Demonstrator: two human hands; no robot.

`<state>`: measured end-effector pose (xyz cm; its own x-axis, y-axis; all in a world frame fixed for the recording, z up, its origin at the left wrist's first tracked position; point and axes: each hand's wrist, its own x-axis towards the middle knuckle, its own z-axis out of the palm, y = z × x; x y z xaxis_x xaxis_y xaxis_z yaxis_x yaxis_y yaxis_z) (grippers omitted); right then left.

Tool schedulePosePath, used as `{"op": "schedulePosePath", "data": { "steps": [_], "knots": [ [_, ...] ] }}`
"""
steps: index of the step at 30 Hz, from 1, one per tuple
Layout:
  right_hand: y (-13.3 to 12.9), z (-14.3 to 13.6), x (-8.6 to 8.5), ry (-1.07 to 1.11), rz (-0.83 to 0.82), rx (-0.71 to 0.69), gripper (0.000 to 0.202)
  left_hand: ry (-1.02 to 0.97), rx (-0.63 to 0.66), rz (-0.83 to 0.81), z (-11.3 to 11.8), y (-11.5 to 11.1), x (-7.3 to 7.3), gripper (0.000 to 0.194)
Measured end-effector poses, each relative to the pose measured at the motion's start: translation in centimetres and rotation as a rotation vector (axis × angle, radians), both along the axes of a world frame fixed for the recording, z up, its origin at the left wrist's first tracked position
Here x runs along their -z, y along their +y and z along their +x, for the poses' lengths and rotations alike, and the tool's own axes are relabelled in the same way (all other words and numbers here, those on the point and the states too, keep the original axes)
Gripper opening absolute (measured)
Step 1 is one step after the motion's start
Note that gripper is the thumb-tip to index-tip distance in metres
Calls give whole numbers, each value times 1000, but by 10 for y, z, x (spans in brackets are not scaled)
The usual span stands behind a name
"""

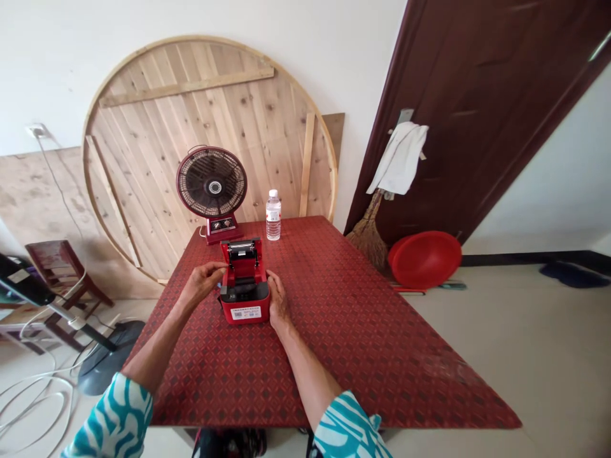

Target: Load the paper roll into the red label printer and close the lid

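Note:
A small red and black receipt printer (249, 313) stands upright on the table, its lid (242, 251) raised and tilted back. Inside, the black paper bay and a roller on the lid are visible. A white label with printed codes is on the front. My left hand (203, 283) is closed in a pinch at the left edge of the printer, beside the raised lid. On the other side, my right hand (279, 299) is wrapped against the printer's right wall, with its fingers at the back corner. Whatever small part the left fingertips may cover is hidden.
A dark red table fan (214, 187) and a water bottle (273, 216) stand behind the printer on the patterned red table (353, 331). A round wooden board (267, 121) leans on the wall. Right are a broom (366, 236) and red basin (427, 257); left, a chair (60, 267).

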<state>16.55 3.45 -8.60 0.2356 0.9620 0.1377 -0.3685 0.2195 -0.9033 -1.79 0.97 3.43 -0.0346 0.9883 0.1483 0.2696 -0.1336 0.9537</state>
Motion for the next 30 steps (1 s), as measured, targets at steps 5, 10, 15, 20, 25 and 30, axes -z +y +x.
{"op": "schedulePosePath", "data": {
  "steps": [5,10,15,20,25,30],
  "knots": [
    [4,-2,4,9,27,22,46,587,309,67,32,41,-12,14],
    [5,-3,6,-20,35,19,43,924,454,-35,49,70,-7,16],
    [4,-1,5,-30,50,32,42,1003,494,-83,49,77,-2,10],
    [3,0,2,-39,18,22,40,1056,438,-71,50,76,0,18],
    [3,-1,2,-24,17,9,41,1079,337,-26,53,68,-2,33],
    [5,-1,4,4,29,13,40,1038,264,184,44,44,-22,44]
  ]
}}
